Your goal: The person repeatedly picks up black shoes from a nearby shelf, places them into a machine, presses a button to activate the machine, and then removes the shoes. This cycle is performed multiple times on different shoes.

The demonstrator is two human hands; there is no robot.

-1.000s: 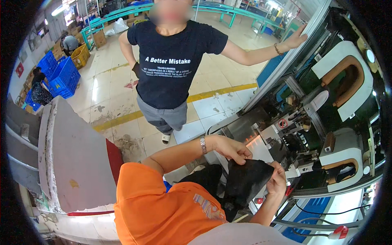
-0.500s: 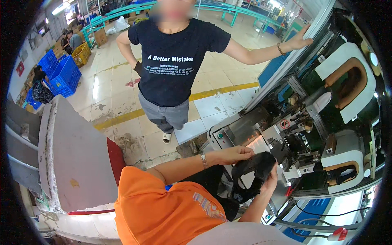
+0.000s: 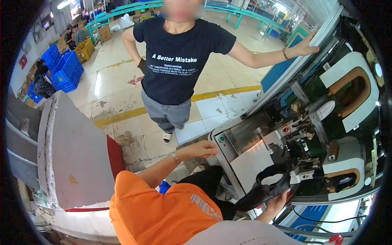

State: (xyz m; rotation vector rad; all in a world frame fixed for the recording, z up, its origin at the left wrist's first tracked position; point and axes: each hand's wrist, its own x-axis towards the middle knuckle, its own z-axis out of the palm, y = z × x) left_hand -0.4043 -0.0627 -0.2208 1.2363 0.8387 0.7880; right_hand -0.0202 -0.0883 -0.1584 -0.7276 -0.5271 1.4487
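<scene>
My right hand [image 3: 278, 201] grips a black shoe upper [image 3: 267, 188] from below, its fingers closed on the side nearest me. The upper is tilted, with its opening facing up and its longer end hanging toward my lap. It is over the near edge of a machine's metal work surface [image 3: 251, 163]. My left hand [image 3: 207, 149] is apart from the upper, just left of the machine's edge near a green button [image 3: 221, 139]. Its fingers are curled together, and nothing shows in them.
The machine's clamps and fittings [image 3: 298, 134] crowd the right, with white-and-brown curved pads [image 3: 353, 90] beyond. A person in a black shirt [image 3: 179, 61] stands opposite, one hand on the machine frame. A grey cabinet [image 3: 77, 155] is at left; blue crates [image 3: 67, 73] stand farther back.
My left hand has let go of the shoe upper and moved left. My right hand has lowered and turned the upper, so its longer end points toward me.
</scene>
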